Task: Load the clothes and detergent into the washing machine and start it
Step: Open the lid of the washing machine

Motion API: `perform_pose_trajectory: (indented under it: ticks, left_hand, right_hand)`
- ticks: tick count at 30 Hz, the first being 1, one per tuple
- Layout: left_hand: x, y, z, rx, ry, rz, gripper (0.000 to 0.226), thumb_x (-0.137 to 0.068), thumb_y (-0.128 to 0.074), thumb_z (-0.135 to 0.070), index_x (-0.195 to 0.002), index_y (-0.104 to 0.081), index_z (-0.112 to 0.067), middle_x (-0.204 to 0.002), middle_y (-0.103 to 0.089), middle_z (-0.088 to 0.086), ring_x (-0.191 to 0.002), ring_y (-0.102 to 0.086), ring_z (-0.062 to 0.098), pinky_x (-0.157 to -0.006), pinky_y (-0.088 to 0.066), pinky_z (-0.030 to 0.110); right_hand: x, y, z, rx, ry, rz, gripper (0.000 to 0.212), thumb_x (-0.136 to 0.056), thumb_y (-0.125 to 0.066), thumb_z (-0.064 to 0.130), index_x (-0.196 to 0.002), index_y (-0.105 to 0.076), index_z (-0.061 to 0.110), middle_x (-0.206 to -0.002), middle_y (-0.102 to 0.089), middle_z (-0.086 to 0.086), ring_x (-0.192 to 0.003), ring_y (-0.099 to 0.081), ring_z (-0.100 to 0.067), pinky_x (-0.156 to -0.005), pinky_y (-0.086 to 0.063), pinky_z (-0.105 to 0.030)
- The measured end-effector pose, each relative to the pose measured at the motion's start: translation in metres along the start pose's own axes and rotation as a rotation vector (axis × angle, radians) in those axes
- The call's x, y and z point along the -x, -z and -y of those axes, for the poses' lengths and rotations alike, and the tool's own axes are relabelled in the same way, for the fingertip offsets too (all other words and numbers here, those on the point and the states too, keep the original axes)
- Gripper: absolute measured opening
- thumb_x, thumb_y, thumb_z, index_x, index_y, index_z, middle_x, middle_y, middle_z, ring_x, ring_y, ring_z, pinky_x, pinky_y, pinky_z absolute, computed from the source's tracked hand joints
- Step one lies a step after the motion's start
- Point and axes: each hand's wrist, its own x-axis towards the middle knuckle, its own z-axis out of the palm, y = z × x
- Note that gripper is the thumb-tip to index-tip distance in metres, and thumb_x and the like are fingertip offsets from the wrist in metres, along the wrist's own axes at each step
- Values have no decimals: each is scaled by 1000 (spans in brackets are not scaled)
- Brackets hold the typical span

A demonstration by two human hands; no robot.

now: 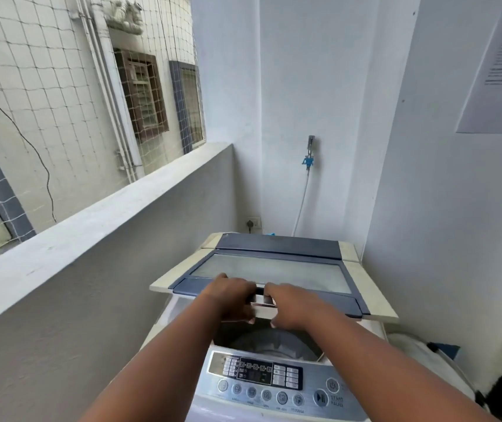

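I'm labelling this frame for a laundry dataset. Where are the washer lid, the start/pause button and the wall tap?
Washer lid (271, 271): head view, on its glass pane.
Start/pause button (320, 398): head view, on the round button's face.
Wall tap (308, 159): head view, on its blue fitting.

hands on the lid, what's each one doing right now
Left hand: fingers curled round the front edge of the lid, holding it partly raised.
Right hand: same grip on the lid's front edge, beside the left.
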Motion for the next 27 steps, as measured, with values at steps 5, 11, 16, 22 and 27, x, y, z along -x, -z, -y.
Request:
perform_pose_trajectory:
  ticks: [5,11,16,22,27]
  left_hand:
    - [-9,35,18,-129,-88,-124,49,-80,-63,-54,-118,-54,-23,-119,-60,1,-110,-57,23,-93,-37,37]
    - [-32,68,44,-296,-244,-408,79,-78,-56,-63,-143,-35,-24,-145,-43,-1,-131,-41,22,-107,-30,36]
    - [-55,84,68,-305,-218,-653,87,-80,-43,-64,-152,-19,-21,-158,-21,4,-146,-20,27,-118,-20,46]
    - [-87,91,72,-245,-66,-841,76,-83,-39,-45,-151,-23,-16,-158,-22,10,-145,-21,34,-116,-10,47]
    - [-116,81,70,-153,-5,-861,69,-85,-43,-23,-150,-24,-12,-157,-23,13,-145,-19,35,-116,-5,46]
  right_hand:
    - [-5,35,0,139,101,-155,45,-75,-68,32,-114,-46,29,-109,-62,-1,-92,-57,-23,-68,-39,-31]
    - [-18,69,-7,230,149,-316,69,-78,-68,43,-138,-39,25,-132,-53,-1,-114,-54,-24,-90,-48,-37]
    - [-31,104,-16,334,126,-532,68,-84,-66,41,-142,-39,20,-141,-47,-4,-128,-44,-24,-107,-33,-33]
    - [-73,109,-22,414,-93,-741,61,-68,-85,27,-123,-62,11,-125,-64,-15,-117,-58,-38,-102,-44,-47]
    - [-104,101,-20,415,-164,-695,60,-94,-45,4,-150,-25,8,-159,-22,-12,-147,-18,-32,-119,-11,-41]
